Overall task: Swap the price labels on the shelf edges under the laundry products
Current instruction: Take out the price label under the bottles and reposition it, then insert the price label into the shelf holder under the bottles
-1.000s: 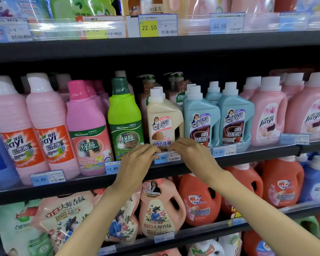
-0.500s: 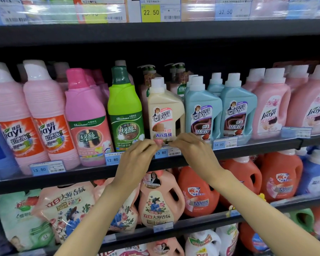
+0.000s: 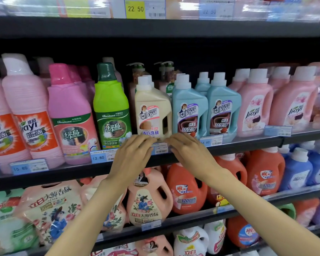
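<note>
Because it sits in the shelf-edge strip (image 3: 248, 145) under the cream Joya bottle (image 3: 152, 111), the price label (image 3: 160, 147) is pinched at both top corners by the left hand (image 3: 132, 157) and right hand (image 3: 189, 154), apparently to be slid free.

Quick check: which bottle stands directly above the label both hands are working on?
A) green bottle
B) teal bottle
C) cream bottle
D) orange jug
C: both hands meet at the shelf-edge label right under the cream bottle.

The head view (the only one) looks forward and slightly down from close at the middle shelf (image 3: 229, 147).
</note>
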The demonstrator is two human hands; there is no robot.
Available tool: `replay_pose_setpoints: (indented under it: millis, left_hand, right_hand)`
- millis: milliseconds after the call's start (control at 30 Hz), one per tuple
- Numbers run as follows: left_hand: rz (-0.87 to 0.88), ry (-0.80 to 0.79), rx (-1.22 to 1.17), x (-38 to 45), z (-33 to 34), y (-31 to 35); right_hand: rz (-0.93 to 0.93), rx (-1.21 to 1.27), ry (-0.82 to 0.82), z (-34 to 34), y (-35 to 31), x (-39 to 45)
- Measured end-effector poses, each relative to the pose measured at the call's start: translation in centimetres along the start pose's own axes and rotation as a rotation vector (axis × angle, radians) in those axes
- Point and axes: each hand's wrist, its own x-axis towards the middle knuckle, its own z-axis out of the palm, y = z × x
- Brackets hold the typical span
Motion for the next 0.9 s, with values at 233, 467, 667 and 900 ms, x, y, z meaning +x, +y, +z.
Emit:
replay_pose_setpoints:
  millis: [233,467,667,900]
  left_hand:
    - [0.034,0.027,0.066,1.9,1.6,3.0]
    - [0.104,0.050,0.038,3.9,4.3,9.0]
    - [0.087,0.015,-0.035,5.9,5.7,17.5]
    - [0.157,-0.006,-0.094,8.1,6.5,27.0]
  right_hand:
    - [0.103,-0.113,-0.076,-2.8,3.5,-2.1]
    - [0.169,-0.231,-0.127,-6.6,7.8,-8.3]
    - [0.189,-0.321,-0.159,-13.0,13.1,-14.4]
    - [0.252,-0.402,-0.178,-19.6,17.1,-20.8]
